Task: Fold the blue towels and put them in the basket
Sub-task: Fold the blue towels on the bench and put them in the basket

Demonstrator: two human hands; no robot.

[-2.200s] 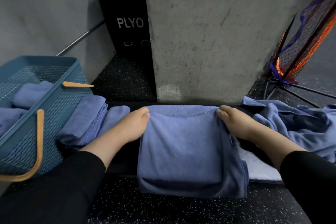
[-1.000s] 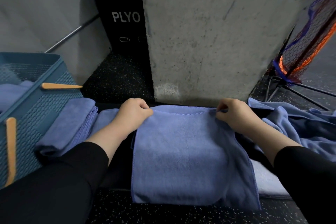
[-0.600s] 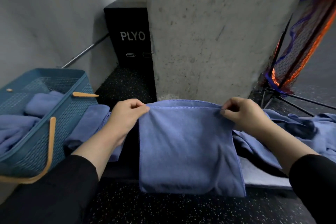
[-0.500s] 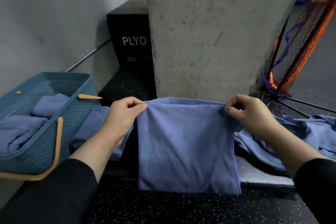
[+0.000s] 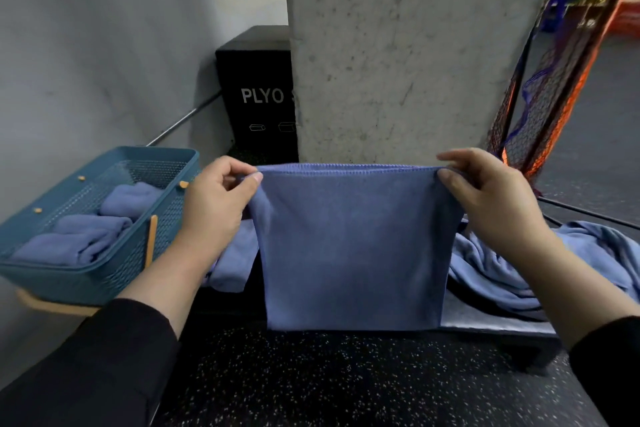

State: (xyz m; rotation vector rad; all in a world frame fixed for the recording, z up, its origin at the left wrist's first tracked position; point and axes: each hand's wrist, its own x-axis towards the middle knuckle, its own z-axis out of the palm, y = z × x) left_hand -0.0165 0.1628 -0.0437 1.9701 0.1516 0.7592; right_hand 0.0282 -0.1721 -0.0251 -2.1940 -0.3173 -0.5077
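I see my left hand (image 5: 214, 204) pinching the upper left corner of a blue towel (image 5: 349, 246), thumb and forefinger closed on the hem, and my right hand (image 5: 491, 198) pinching the upper right corner the same way. The towel hangs flat between them at the centre of my view, folded double, its stitched top edge pulled level and its lower edge hanging down in front of a low dark bench (image 5: 485, 322).

At nine o'clock sits the teal mesh basket (image 5: 104, 274) with tan handles, and inside it lie folded blue towels (image 5: 79, 243). Between the basket and the held towel, partly hidden behind my left wrist, another folded towel (image 5: 232, 263) rests on the bench. At three o'clock a loose heap of unfolded towels (image 5: 502, 270) lies on the bench.

At twelve o'clock stands a concrete pillar (image 5: 398, 45). Just left of it, at eleven o'clock, is a black box (image 5: 256, 80) printed "PLYO" in white, with two small box outlines below; the pillar cuts off whatever follows. At two o'clock hangs an orange and blue net (image 5: 554, 80).
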